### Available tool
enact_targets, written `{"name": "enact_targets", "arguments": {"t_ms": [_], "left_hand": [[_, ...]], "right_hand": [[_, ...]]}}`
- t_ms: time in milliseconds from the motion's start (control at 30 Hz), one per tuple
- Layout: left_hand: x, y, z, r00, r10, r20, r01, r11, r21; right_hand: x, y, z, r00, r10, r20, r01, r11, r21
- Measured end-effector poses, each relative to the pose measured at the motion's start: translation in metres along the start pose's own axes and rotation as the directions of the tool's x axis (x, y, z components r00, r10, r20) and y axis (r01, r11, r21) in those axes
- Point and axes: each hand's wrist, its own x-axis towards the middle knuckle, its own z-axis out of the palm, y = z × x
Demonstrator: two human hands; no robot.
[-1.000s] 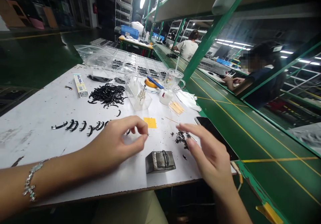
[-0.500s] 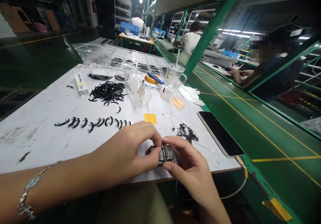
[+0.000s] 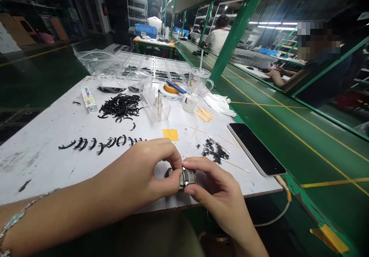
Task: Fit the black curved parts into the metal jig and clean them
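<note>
A small grey metal block (image 3: 186, 178) sits near the front edge of the white table (image 3: 43, 149). My left hand (image 3: 144, 176) pinches at its top with thumb and forefinger, and whether a small part is between them cannot be told. My right hand (image 3: 215, 195) grips the block from the right side. A row of curved black parts (image 3: 98, 143) lies to the left. A heap of the same parts (image 3: 121, 106) sits further back. A small pile of tiny black bits (image 3: 215, 152) lies just beyond my right hand.
A phone (image 3: 255, 148) lies at the right table edge. Toothpicks (image 3: 203, 115), a yellow note (image 3: 170, 134), a clear box with a small bottle (image 3: 157, 105), a cup (image 3: 198, 81), tape roll (image 3: 170, 89) and compartment trays (image 3: 155, 67) stand behind. A green conveyor (image 3: 288, 126) runs right, with people beside it.
Both hands came together from the open table onto the metal block. My left hand now pinches its top and my right holds its side; the view shifted slightly.
</note>
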Motion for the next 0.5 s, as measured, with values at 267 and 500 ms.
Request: {"name": "enact_targets", "arguments": {"t_ms": [267, 500], "left_hand": [[0.0013, 0.004, 0.0007, 1.0, -0.002, -0.013, 0.003, 0.998, 0.062], [-0.0022, 0.0044, 0.0048, 0.999, 0.001, -0.04, 0.002, 0.997, 0.083]], "right_hand": [[0.001, -0.0022, -0.0009, 0.999, -0.038, 0.002, 0.038, 0.999, -0.022], [0.0003, -0.003, -0.0015, 0.999, -0.052, 0.011, 0.053, 0.998, -0.04]]}}
